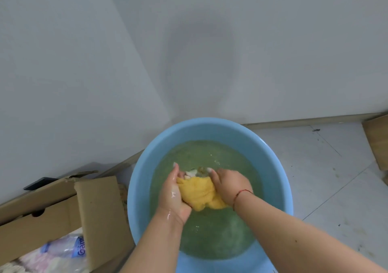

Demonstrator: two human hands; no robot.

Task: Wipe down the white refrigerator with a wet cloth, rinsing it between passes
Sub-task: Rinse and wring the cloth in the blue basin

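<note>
Clearly this is the rinse between passes: the bunched yellow terry cloth (pixel 199 193) sits at the water's surface in the middle of the round pale-blue plastic basin (pixel 138 167), which stands on the light tiled floor (pixel 325 178) in a corner of grey-white walls. The water looks greenish and cloudy. The left hand (pixel 174 190) grips the cloth's left end, fingers curled over it and wet skin shining; the right hand (pixel 230 185), a thin red string bracelet (pixel 241 195) at its wrist, clutches the right end from above, knuckles up. Both forearms reach in from the near edge and converge over the basin. The hands seem set for scrubbing or wringing. Next, I judge, the cloth needs squeezing out over the basin so it goes back damp, not dripping. An open brown cardboard box (pixel 63 205) lies near left, touching the basin's rim.
</note>
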